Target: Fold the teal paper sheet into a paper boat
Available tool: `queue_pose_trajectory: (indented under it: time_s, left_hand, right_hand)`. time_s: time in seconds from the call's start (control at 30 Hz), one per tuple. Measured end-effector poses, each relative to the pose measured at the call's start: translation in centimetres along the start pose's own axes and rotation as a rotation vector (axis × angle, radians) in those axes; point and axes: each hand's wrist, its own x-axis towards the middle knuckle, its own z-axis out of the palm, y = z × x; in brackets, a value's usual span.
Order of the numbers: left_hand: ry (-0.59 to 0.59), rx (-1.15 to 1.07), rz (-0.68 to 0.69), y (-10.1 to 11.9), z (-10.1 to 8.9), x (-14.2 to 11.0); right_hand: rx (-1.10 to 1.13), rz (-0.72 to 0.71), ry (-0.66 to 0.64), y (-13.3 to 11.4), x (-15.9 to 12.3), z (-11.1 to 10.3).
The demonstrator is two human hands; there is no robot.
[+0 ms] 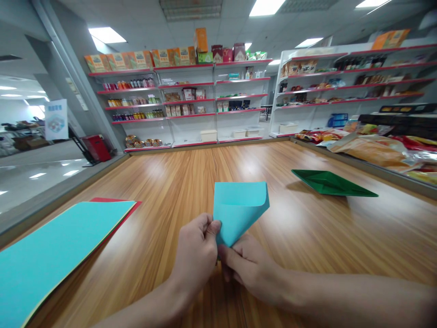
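Note:
A light blue sheet of paper (pixel 239 214), partly folded, is held up above the wooden table, its top open like a pocket and its lower end narrowing to a point. My left hand (pixel 200 246) pinches its left edge between thumb and curled fingers. Lower down, my right hand (pixel 247 264) grips the pointed end, where the fingertips are partly hidden. To the right lies a folded green paper shape (pixel 334 183), long with pointed ends. On the left rests a stack of coloured paper (pixel 68 246), light blue on top, with yellow and red edges showing beneath.
The wooden table (pixel 170 182) has a raised rim. Packaged goods (pixel 378 148) lie beyond its right edge. Stocked shelves (pixel 184 100) stand behind, with more shelves (pixel 341 82) at the back right. A red box-like object (pixel 96 148) stands on the floor at left.

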Motion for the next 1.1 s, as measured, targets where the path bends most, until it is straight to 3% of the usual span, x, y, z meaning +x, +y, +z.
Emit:
queue_pose_trajectory:
  time_s: [0.13, 0.37, 0.63, 0.83, 1.0, 1.1]
  left_hand:
    - [-0.060, -0.063, -0.082, -0.1, 0.2, 0.2]
    - [-0.046, 0.011, -0.058, -0.6, 0.1, 0.0]
    - [-0.099, -0.104, -0.076, -0.7, 0.0, -0.2]
    - [-0.146, -0.209, -0.163, -0.4, 0.1, -0.4]
    - [-0.092, -0.181, -0.132, -0.6, 0.0, -0.5]
    - [-0.094, -0.200, -0.151, -0.7, 0.1, -0.7]
  right_hand:
    - [-0.042, -0.064, 0.029, 0.1, -0.1, -0.2]
    - [-0.136, -0.051, 0.032, -0.2, 0.0, -0.3]
    - [-0.073, -0.122, -0.035, -1.3, -0.2, -0.3]
    - [0.062, -0.027, -0.039, -2.0, -0.3, -0.2]
    - [0.037, -0.026, 0.144, -1.8, -0.1, -0.6]
    - [0.089, -0.001, 0.124, -1.7, -0.1, -0.8]
